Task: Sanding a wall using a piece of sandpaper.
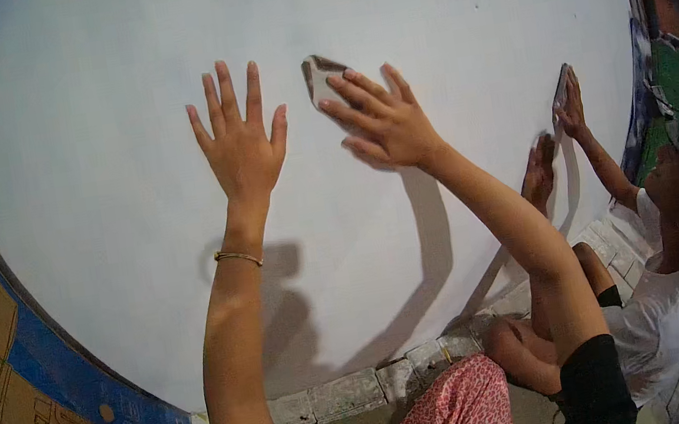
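My left hand (pixel 243 152) is spread on a broad white wall (pixel 118 201), its fingers apart and holding nothing. A thin bracelet circles that wrist. To its right, my right hand (pixel 392 125) presses a folded grey sheet (pixel 321 83), which looks like sandpaper, against the wall. The sheet has a pale face and dark edges. Its upper left part sticks out past my fingertips, while the rest is hidden beneath them. My right forearm reaches in from the lower right, and its shadow falls on the wall below.
A person (pixel 664 295) in a white shirt sits close on my right, both hands raised to the wall, one with a similar sheet (pixel 560 91). A blue and brown printed cardboard box (pixel 58 386) stands at left. Pale bricks (pixel 332 399) line the wall's foot.
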The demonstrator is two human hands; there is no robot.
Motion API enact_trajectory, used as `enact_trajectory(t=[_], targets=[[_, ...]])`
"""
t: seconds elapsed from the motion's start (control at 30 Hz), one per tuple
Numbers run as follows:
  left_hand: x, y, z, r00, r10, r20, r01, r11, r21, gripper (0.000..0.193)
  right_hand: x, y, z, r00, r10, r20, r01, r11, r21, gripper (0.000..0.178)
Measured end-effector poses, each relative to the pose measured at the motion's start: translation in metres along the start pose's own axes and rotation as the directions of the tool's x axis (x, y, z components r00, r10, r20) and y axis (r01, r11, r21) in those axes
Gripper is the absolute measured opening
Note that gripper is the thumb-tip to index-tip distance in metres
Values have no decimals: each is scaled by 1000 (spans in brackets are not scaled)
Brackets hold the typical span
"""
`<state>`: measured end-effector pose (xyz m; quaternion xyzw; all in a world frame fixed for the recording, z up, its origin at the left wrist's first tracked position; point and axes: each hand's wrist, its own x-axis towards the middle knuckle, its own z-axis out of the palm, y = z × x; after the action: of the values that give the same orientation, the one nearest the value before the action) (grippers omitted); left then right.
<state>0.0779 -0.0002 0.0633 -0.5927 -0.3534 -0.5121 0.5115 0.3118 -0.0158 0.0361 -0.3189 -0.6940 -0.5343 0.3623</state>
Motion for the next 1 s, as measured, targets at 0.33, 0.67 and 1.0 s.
enact_trajectory(t=[0.33, 0.67, 1.0], targets=[[4, 1, 7, 1000, 9, 23, -9, 1000, -18, 63, -16, 3, 13, 995, 89, -44, -87, 995, 56, 65], [1, 24, 8, 998, -58, -16, 58, 998, -20, 63, -35, -23, 16, 936, 346, -67, -323, 919, 225, 62], [-3, 20, 9, 1000, -17, -23, 19, 999, 47, 64, -39, -16, 9, 812, 554, -183, -526, 831, 180, 57]])
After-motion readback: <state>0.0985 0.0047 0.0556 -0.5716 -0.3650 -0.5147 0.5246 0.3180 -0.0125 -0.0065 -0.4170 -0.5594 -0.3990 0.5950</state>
